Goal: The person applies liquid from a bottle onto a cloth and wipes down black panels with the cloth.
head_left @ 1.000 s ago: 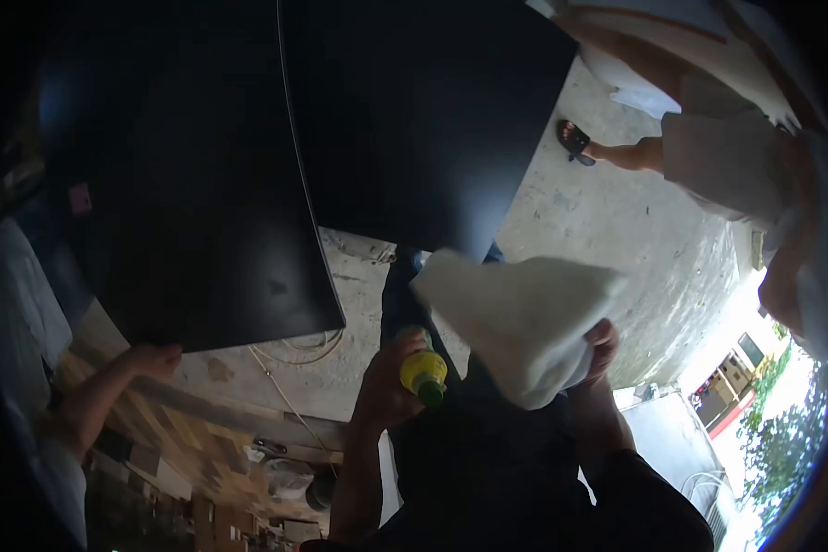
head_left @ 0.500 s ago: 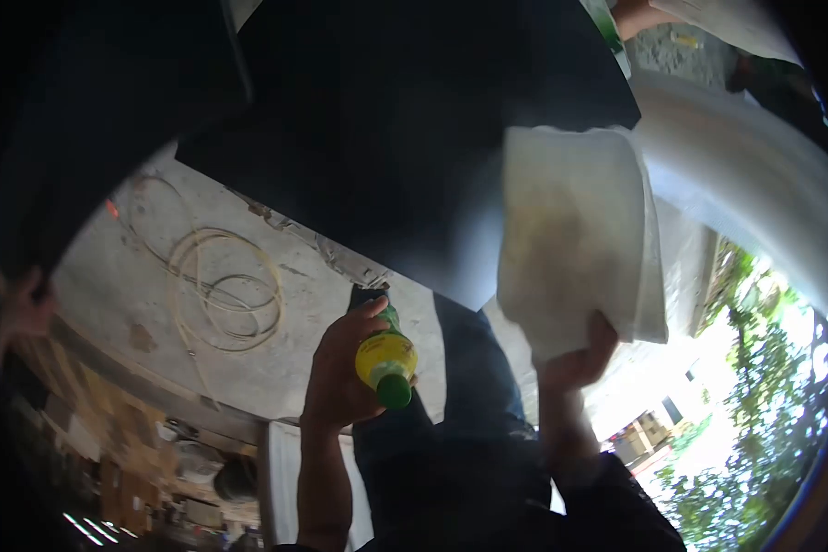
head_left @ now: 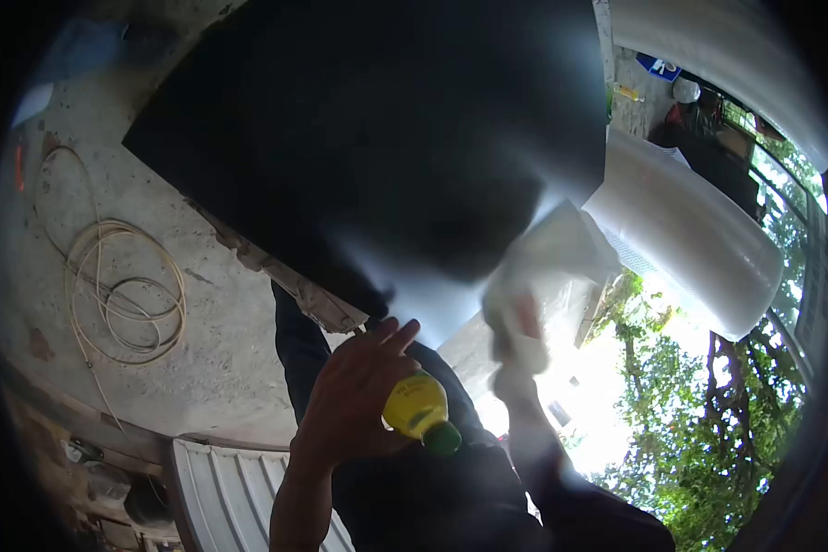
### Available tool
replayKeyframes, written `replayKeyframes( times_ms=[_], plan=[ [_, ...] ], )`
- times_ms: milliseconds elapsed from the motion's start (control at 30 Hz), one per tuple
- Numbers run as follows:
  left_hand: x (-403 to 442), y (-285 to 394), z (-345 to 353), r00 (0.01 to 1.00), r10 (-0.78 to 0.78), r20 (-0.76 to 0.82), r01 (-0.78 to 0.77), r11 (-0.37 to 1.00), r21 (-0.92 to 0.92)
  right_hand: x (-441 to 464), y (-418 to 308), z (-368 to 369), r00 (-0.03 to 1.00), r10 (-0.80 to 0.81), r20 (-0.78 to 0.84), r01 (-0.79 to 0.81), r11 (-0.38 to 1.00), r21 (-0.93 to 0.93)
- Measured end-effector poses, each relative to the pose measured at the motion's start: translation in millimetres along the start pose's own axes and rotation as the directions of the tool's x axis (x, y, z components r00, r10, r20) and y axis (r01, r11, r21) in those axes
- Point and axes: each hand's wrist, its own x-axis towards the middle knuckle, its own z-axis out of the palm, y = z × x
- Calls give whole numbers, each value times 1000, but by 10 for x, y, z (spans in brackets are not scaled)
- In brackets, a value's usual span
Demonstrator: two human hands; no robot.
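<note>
Wears a plain black top (head_left: 423, 506) over the middle, with a dark right sleeve (head_left: 607, 520) ending partway along the right forearm (head_left: 523, 397). Shows a bare left forearm (head_left: 301, 506), leading to an ungloved left hand (head_left: 354, 396). Has a right hand (head_left: 517, 336) too blurred for detail. Wears dark, navy-looking trousers (head_left: 296, 345), near black in the shade.

A single wide, head-worn view looks forward and down from close above the left hand (head_left: 357, 394) and right hand (head_left: 517, 333).
</note>
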Motion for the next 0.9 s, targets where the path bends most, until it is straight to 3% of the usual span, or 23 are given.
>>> replayKeyframes(
  times_ms=[33,67,100,167,200,267,300,333,400,433,467,533,567,600,633,733,767,800,833,900],
  plan=[
    [17,37,-43,999,-35,28,33,997,74,218,71,256,972,-204,116,224,954,-198],
    [72,64,-84,997,-64,45,56,987,154,404,-26,490,964,-153,218,257,749,-610],
    [121,90,-96,998,-42,50,33,985,169,499,-37,649,946,-228,231,323,715,-620],
    [149,130,-89,980,-160,118,126,959,254,983,-73,606,882,-353,313,470,599,-649],
    [167,138,-83,992,-114,54,99,970,221,1400,-174,452,906,-342,250,406,530,-745],
    [232,173,-11,988,-133,81,105,951,292,2346,-241,16,781,-619,77,512,565,-648],
    [222,207,-8,983,-159,89,118,928,353,2242,-183,22,796,-603,54,493,595,-634],
    [248,231,-23,989,-125,84,84,923,376,2196,-215,90,826,-561,51,402,523,-752],
    [273,219,-54,988,-130,81,88,917,388,1763,-408,362,962,-262,77,242,691,-681],
    [237,232,-39,985,-147,90,104,925,366,1178,-196,577,887,-256,384,461,462,-758],
    [173,254,-23,981,-163,107,112,920,375,704,-48,678,822,-328,464,558,625,-546],
    [199,199,-41,983,-151,101,101,916,389,1023,1,503,799,-346,492,597,558,-576],
    [191,201,-25,982,-148,114,93,918,385,1499,-198,319,866,-231,443,500,408,-764],
    [209,234,-44,978,-163,133,90,895,438,2028,-228,39,878,-464,119,426,644,-636],
    [183,205,-25,976,-165,142,87,893,441,2488,-185,-126,761,-640,-109,376,571,-730],
    [110,100,-32,984,-145,101,98,923,372,2307,-369,81,828,-539,-154,330,691,-643],
    [130,76,-38,986,-133,101,87,926,368,1825,-456,333,936,-338,99,306,638,-707],
    [87,81,-43,984,-132,118,82,930,358,1416,-436,451,847,-230,480,507,624,-595],
    [44,70,-52,982,-140,129,84,927,366,1044,-234,538,762,-373,529,606,699,-381],
    [11,6,-93,995,-78,56,59,957,286,1310,-104,346,727,-387,567,677,540,-500]
  ],
)
